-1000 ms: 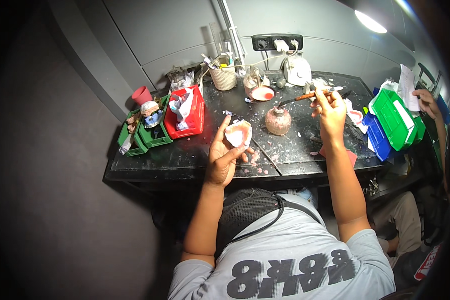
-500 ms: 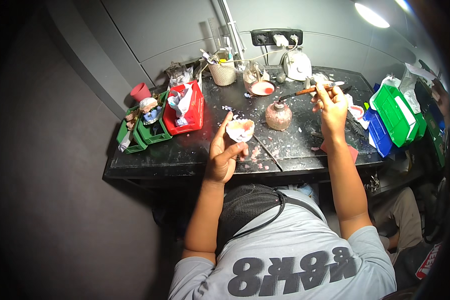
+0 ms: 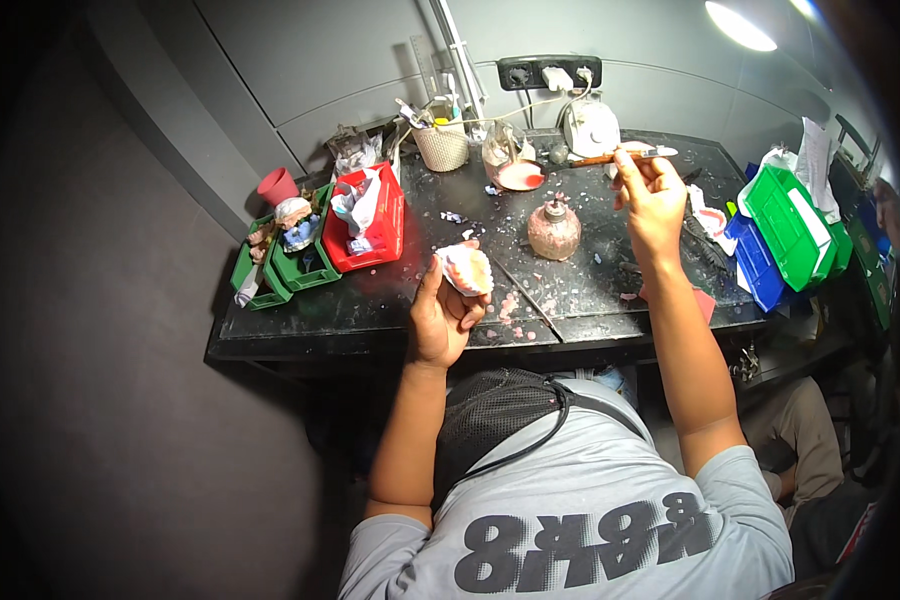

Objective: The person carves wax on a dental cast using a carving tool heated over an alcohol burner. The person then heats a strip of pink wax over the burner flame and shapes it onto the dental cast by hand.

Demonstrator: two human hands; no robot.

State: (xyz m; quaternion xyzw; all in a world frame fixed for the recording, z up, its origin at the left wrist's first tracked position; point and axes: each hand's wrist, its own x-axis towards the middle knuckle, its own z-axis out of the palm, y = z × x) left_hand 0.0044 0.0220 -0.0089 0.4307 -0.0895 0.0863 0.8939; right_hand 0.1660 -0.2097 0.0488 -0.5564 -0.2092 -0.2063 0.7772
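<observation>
Fingers of the left hand [image 3: 438, 325]: clamped on a cast [image 3: 467, 270], white with a pinkish-orange layer; thumb laid at its left edge, other fingers curled beneath. Fingers of the right hand [image 3: 655, 205]: pinched together on the brown handle of a knife [image 3: 598, 159], dark end pointed leftward at a dish [image 3: 515, 178]; whether the dish is touched cannot be told.

Cast: held to the left of the jar [image 3: 554, 236], on its near side. Judged light enough for one hand; white part probably stiff and brittle, likely to be chipped if dropped; pinkish layer probably softer, easily dented, perhaps slippery if warmed. Best taken by the pale outer edge and underside, pinkish face kept clear of fingertips.

Knife: held beyond the jar, to its right. Judged light and rigid; best gripped by the handle, since the dark end may be hot.

Dish: set beyond the jar, slightly left; red patch seen inside.

Rod [image 3: 527, 300]: laid left of the jar, on the near side.

Crumbs [image 3: 508, 303]: strewn around the jar, pink ones gathered on its near side.

Cup [image 3: 443, 150]: stood beyond the jar, leftward; tools held in it.

Red bin [image 3: 391, 217]: placed left of the jar; paper [image 3: 355, 210] stuffed inside.

Green tray [image 3: 782, 225]: placed well right of the jar.
</observation>
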